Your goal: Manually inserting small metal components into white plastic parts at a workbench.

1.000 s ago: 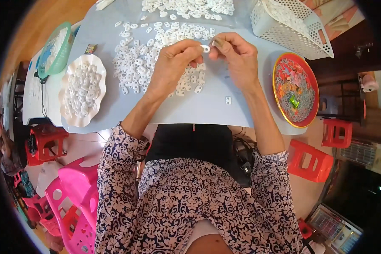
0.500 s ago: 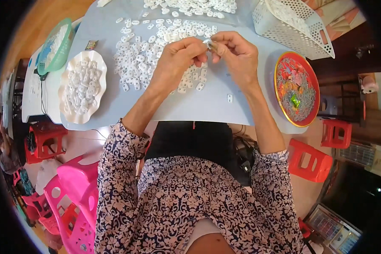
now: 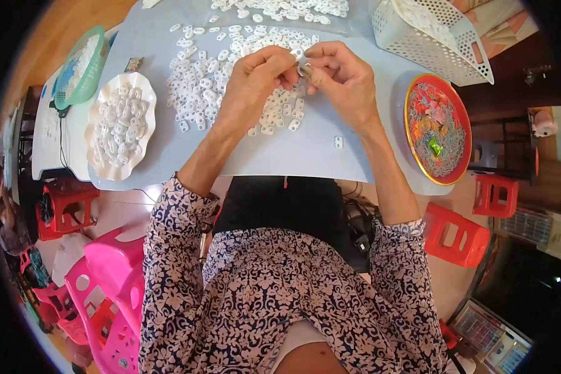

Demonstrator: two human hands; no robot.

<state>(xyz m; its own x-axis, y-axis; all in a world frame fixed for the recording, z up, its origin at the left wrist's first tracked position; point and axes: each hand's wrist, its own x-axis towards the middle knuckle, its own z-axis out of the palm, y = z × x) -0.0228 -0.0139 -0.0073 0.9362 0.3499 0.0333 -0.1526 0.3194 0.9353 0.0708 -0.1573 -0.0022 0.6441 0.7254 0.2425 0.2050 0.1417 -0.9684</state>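
Above the heap of small white two-holed plastic pieces [image 3: 196, 87], my two hands meet fingertip to fingertip. My left hand [image 3: 255, 78] is closed in a pinch on a small white plastic piece [image 3: 302, 61], mostly covered by the fingers. My right hand [image 3: 343, 78] is closed too, thumb and forefinger brought against that piece from the right. Whether its fingertips hold something else as well is too small to make out. One loose white piece [image 3: 338, 142] lies on the table below my right wrist.
A scalloped white dish [image 3: 93, 149] of white pieces stands left, with a green basket [image 3: 96, 71] beyond it. To the right are a red gold-rimmed tray [image 3: 413, 134] of grey screw-like parts and a white perforated basket [image 3: 439, 59]. Pink and red plastic seats [image 3: 115, 249] stand around the table.
Both hands have shifted slightly left, still fingertip to fingertip. The right thumb and forefinger have changed position at the white piece, and less of the piece shows now.
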